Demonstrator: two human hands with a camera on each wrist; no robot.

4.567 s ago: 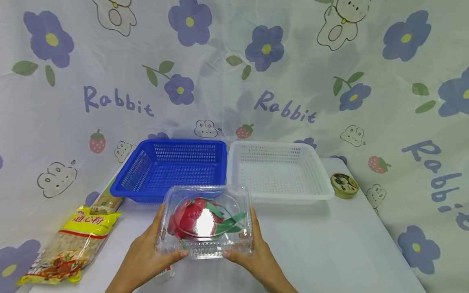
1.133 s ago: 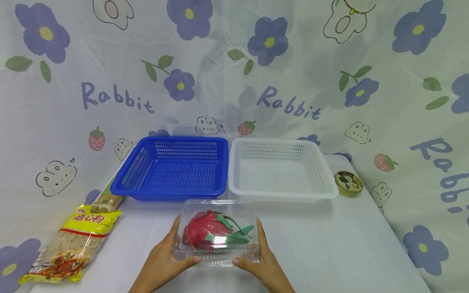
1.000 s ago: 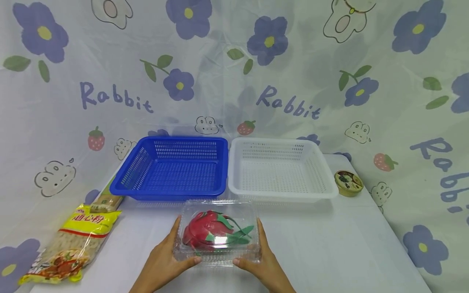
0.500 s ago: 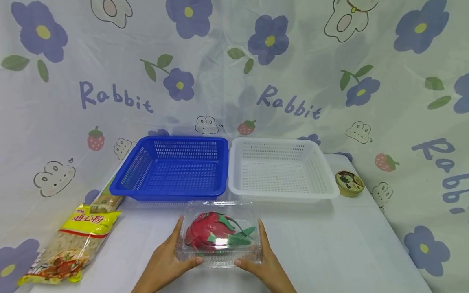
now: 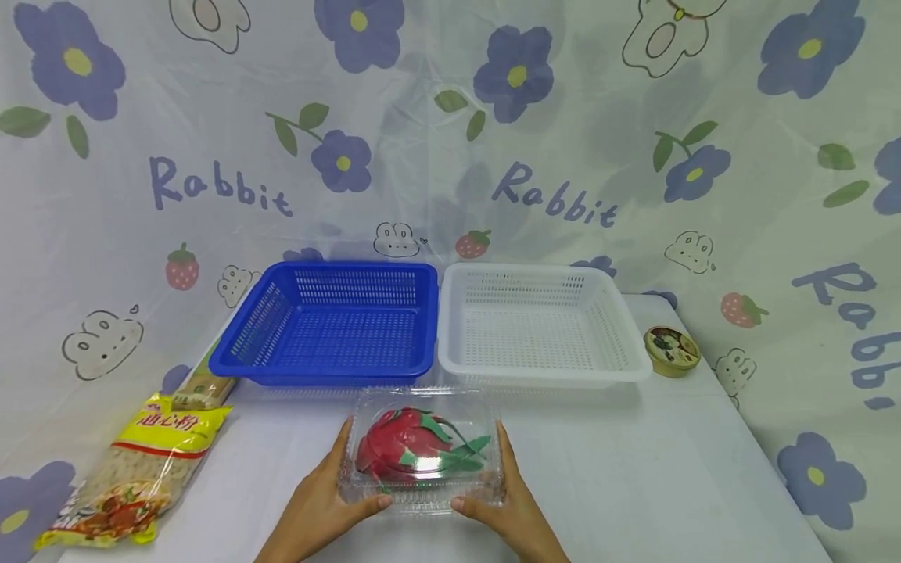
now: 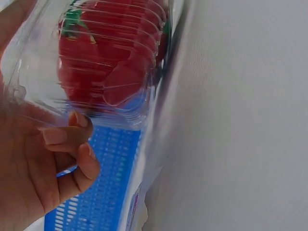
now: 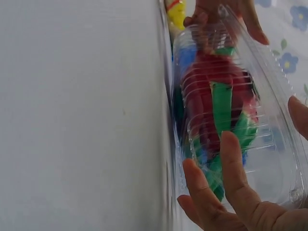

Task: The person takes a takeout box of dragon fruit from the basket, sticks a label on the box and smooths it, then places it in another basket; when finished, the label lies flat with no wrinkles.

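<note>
Our left hand and right hand grip the clear box by opposite ends, red dragon fruit inside, above the table's near side. Just beyond, the blue basket and white basket bar us ahead; a yellow-topped bag lies left, a round tin right.

Flower-printed cloth behind white table
</note>
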